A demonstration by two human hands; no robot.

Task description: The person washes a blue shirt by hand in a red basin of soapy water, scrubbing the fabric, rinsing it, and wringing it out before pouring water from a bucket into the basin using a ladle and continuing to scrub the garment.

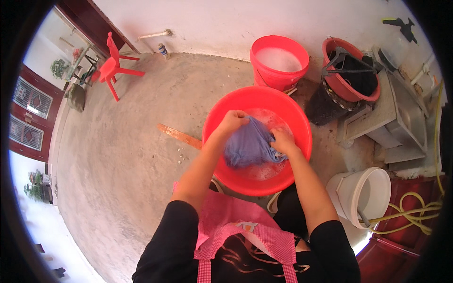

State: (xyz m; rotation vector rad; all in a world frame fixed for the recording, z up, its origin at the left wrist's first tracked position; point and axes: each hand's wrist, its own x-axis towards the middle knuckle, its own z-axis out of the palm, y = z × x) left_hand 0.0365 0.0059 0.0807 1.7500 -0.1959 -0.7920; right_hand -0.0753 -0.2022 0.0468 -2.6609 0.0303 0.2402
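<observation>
A wet blue cloth [249, 143], perhaps a garment, hangs between my hands over a red plastic basin [226, 106]. My left hand [233, 121] pinches its upper left edge. Lower and to the right, my right hand [282, 140] grips a bunched part of it, with some fingers hidden by the fabric. Soapy water [267, 115] with foam shows in the basin around the cloth. The lower left of the cloth is blurred, and I cannot tell whether it touches the water.
Behind the basin stands a red bucket [260, 72] of foamy water. At right are a reddish basin [368, 93] with dark cloth and a hanger, a concrete sink [375, 120], a white bucket [341, 191] and a yellow hose [412, 212]. A wooden strip [178, 135] meets the basin's left side; a red chair [111, 67] stands farther left.
</observation>
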